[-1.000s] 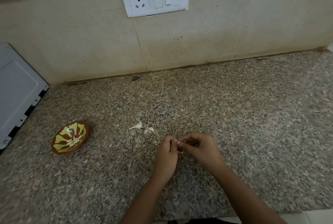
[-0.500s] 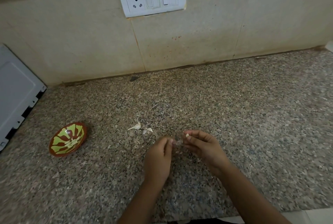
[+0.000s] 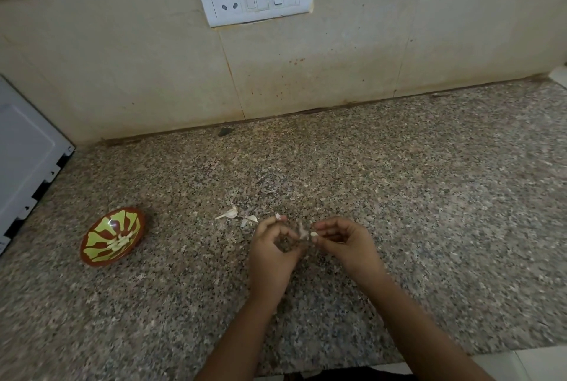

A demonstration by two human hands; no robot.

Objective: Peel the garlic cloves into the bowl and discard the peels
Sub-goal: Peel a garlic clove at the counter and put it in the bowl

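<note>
1. where the two hands were pressed together round it a second ago, the garlic clove (image 3: 313, 235) now sits alone at the tips of the right hand (image 3: 343, 242), pinched between thumb and forefinger, small and pale.
2. a thin wisp of peel (image 3: 303, 231) shows blurred in the gap that has opened between the hands. the skin looks to have come away, so this clove is probably ready, or nearly ready, for the bowl.
3. the left hand (image 3: 271, 247) has its fingers curled into a loose ring, with a pale scrap at its forefinger tip. whether it pinches the wisp or has let it go i cannot tell.
4. two loose peels (image 3: 230, 213) lie on the counter (image 3: 399, 196) just beyond the left hand, not yet discarded.
5. the bowl (image 3: 95, 245), red-brown with a green pattern, stands well off to the left. it holds a small heap of peeled cloves (image 3: 122, 239) at its middle, and no skins that i can make out.
6. past the bowl, at the left edge, stands a white appliance (image 3: 27, 150).
</note>
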